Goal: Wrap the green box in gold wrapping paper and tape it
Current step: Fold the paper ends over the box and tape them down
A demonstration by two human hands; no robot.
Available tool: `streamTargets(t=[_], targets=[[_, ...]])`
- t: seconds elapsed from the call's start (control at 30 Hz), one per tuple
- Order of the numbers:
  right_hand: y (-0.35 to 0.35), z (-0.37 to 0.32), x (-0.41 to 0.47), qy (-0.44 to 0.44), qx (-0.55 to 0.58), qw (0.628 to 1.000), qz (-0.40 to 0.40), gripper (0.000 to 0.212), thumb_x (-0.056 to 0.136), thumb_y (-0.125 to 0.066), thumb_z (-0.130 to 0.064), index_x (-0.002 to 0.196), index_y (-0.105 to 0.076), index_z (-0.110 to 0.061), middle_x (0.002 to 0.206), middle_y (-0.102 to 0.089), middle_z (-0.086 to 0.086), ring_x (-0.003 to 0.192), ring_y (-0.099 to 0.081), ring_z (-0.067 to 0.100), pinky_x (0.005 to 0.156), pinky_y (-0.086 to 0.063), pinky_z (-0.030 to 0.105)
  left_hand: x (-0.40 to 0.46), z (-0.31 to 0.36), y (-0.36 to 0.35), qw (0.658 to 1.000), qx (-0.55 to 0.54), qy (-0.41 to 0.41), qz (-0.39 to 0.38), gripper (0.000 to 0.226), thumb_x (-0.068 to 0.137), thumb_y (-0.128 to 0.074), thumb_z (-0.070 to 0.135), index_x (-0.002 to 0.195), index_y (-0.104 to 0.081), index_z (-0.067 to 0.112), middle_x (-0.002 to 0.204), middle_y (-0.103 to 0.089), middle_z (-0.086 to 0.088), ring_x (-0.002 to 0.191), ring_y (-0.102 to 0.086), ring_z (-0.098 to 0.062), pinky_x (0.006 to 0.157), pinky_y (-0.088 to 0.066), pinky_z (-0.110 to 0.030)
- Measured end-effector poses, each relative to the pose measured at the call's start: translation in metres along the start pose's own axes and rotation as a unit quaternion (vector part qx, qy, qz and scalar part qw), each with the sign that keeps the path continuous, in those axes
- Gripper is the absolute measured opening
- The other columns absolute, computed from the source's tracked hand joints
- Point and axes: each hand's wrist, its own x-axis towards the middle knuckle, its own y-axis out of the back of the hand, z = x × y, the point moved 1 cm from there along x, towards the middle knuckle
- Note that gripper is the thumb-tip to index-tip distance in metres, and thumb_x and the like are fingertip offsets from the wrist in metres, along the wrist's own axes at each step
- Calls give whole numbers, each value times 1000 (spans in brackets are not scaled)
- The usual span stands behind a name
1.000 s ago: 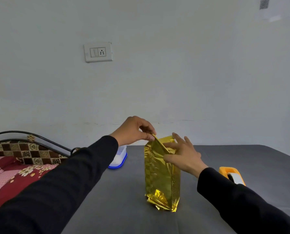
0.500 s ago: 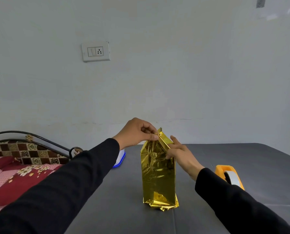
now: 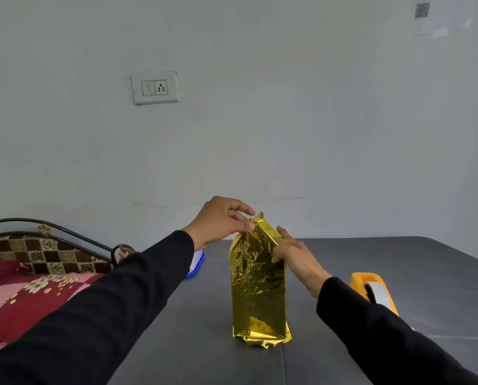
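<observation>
Atop gold wrapping paper [image 3: 258,284], both hands' pinching grip

Ahead of you stands a plain pale wall [image 3: 287,120], evenly lit, with a white switch-and-socket plate [image 3: 155,87] on it and a sheet of paper with a square code [image 3: 422,10] near its upper right corner. Below it you have a dark grey tabletop [image 3: 385,262]. On your left sits a bed with a curved black metal headboard [image 3: 51,232], a checked brown cushion [image 3: 43,255] and a red floral bedcover [image 3: 23,298].
</observation>
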Motion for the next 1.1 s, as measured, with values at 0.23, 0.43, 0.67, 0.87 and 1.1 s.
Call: streamTargets(t=[0.23, 0.43, 0.67, 0.87, 1.1], targets=[[3, 5, 4, -8, -8, 1000, 5, 22, 86, -60, -4, 104, -70, -12, 159, -33, -18, 125, -39, 6, 80, -35, 15, 1, -2, -8, 997, -52, 34, 43, 30, 80, -85, 18, 108, -75, 22, 86, -80, 1, 86, -75, -14, 78, -59, -30], [1, 7, 3, 1, -11, 1000, -6, 20, 76, -63, -14, 95, -68, -15, 163, -32, -16, 125, -41, 9, 83, -37, 17, 3, -7, -16, 992, -92, 52, 65, 19, 85, -81, 16, 103, -76, 21, 93, -78, -3, 89, -73, -17, 81, -61, -32], [3, 5, 3, 10, -4, 1000, -5, 20, 58, -57, -24, 70, -70, -16, 163, -33, -14, 138, -40, 15, 101, -34, 29, 6, 0, -23, 949, -272, 152, 53, 24, 85, -72, -8, 105, -71, 5, 106, -71, -19, 93, -68, -27, 95, -56, -44], [2, 4, 2, 9, 1, 1000, -11, 13, 58, -57, -24, 50, -67, -21, 163, -33, -14, 139, -39, 15, 103, -30, 31, 13, 10, -1, 944, -296, 134, 57, 18, 87, -71, -5, 100, -70, 7, 88, -68, -11, 78, -66, -20, 78, -56, -32], [4, 10, 4, 12, 6, 1000, -19, 21, 57, -57, -24, 65, -68, -8, 162, -34, -15, 131, -37, 9, 100, -27, 30, 8, -7, 17, 991, -14, 120, -57, 19, 90, -71, 3, 106, -76, 13, 100, -78, -4, 90, -74, -13, 71, -56, -23]])
